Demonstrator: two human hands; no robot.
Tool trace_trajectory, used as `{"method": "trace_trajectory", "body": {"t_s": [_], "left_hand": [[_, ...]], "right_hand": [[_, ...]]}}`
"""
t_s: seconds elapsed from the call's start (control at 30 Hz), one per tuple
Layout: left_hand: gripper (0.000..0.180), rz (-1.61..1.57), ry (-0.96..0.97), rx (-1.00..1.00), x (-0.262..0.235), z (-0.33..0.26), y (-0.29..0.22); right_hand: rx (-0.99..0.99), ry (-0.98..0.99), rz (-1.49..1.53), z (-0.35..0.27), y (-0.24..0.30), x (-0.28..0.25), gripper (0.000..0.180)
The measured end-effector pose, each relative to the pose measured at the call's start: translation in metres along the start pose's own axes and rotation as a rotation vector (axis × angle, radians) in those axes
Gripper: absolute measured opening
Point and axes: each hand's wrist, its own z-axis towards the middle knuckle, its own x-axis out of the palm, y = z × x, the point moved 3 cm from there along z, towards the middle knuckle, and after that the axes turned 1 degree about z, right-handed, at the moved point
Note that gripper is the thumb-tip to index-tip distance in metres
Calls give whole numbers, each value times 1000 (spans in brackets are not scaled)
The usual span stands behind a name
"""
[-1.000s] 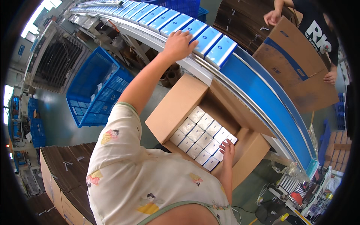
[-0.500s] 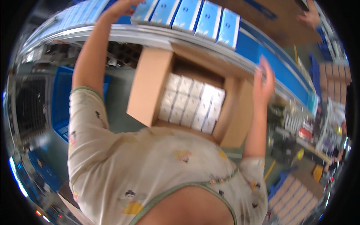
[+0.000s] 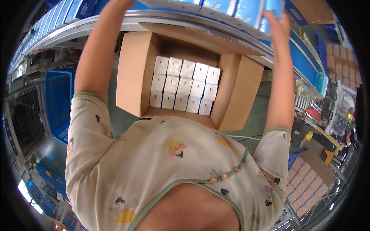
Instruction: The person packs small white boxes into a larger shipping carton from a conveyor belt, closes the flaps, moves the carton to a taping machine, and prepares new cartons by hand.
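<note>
Along the top edge lies a row of blue-and-white soft tissue packs (image 3: 246, 10) on the conveyor. My right hand (image 3: 279, 29) grips the right end of this row, thumb on the near side and fingers round the end pack. My left hand (image 3: 122, 4) is at the row's left end, mostly cut off by the picture edge, so its fingers are hidden. Between my forearms an open cardboard carton (image 3: 133, 73) stands close to my body, flaps spread. Inside, white-ended packs (image 3: 183, 85) stand in neat rows, with a gap along the carton's far side.
The conveyor's metal rail (image 3: 169, 16) runs beyond the carton, under its far flap. More blue packs (image 3: 77, 10) line the belt at far left. A blue crate (image 3: 58, 104) stands on the left. Stacked cartons (image 3: 308, 181) are at lower right, others (image 3: 342, 63) at far right.
My right hand has moved up from beside the belt to the row's right end and closed on it. The row appears farther right and higher; the carton appears slightly higher and left.
</note>
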Motion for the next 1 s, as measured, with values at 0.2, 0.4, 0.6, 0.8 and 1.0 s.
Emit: {"method": "trace_trajectory", "body": {"t_s": [0.2, 0.4, 0.6, 0.8, 1.0], "left_hand": [[83, 124, 234, -219, -32, -123, -53], [100, 271, 401, -585, 3, -212, 56], [78, 511, 325, -460, 109, -197, 206], [53, 871, 447, -99, 119, -183, 183], [50, 855, 839, -354, 149, -141, 217]], "right_hand": [[47, -53, 120, -147, 101, -28, 60], [578, 110, 204, -256, 2, 31, 53], [514, 280, -431, -219, -129, 100, 84], [174, 506, -848, -210, -129, 113, 59], [504, 1006, -797, -152, -126, 178, 42]]}}
